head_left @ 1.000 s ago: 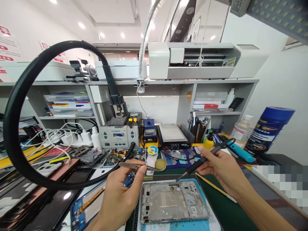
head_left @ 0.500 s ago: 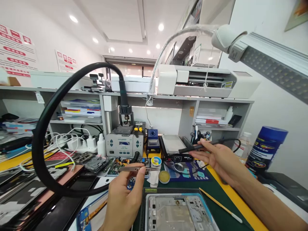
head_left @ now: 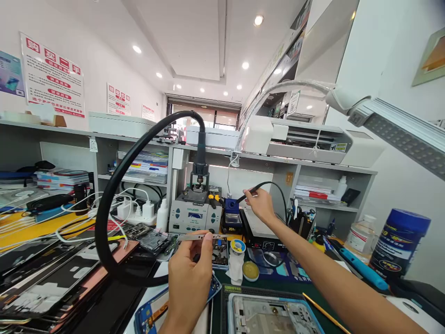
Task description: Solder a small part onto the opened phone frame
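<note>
My left hand [head_left: 189, 285] is closed on metal tweezers [head_left: 200, 237], held level above the bench with the tips to the right. Farther back, my right hand [head_left: 261, 205] grips a soldering iron [head_left: 242, 199] by its black handle. The iron's front end is at the blue holder of the small soldering station [head_left: 232, 218]; whether it sits inside, I cannot tell. Below my hands lies an opened tablet housing [head_left: 269, 317] on a dark mat. A solder spool [head_left: 238, 246], a white tissue [head_left: 236, 268] and a round tin of yellowish paste [head_left: 251, 270] stand between.
A hot air station [head_left: 194, 213] with a thick black looping hose [head_left: 104, 222] stands left of centre. Stacked phone parts [head_left: 45, 287] cover the left side. On the right are a blue spray can [head_left: 398, 241], a clear bottle [head_left: 360, 236] and a cotton swab [head_left: 325, 311]. A lamp [head_left: 399, 130] hangs above.
My right hand has carried the soldering iron left and back to the blue holder. My left hand keeps the tweezers much as before. The view has tilted up and turned left.
</note>
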Demonstrator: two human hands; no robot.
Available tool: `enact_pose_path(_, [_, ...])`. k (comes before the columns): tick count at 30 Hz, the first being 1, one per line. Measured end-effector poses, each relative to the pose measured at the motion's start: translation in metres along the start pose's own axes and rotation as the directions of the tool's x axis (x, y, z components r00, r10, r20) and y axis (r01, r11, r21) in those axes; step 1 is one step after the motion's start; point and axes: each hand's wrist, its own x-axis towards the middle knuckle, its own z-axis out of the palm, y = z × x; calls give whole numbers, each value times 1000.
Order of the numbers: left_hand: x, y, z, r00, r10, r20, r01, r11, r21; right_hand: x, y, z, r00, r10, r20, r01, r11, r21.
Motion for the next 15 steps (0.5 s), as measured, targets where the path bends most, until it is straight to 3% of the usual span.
enact_pose_path(7, [3,1,1,998,-60,7,61,996,-60,14,2,21,995,-82,50,93,945,-315])
enact_pose_path(15, [4,2,1,997,-72,26,74,994,-81,18,5,34,975,-74,209,165,875,-455])
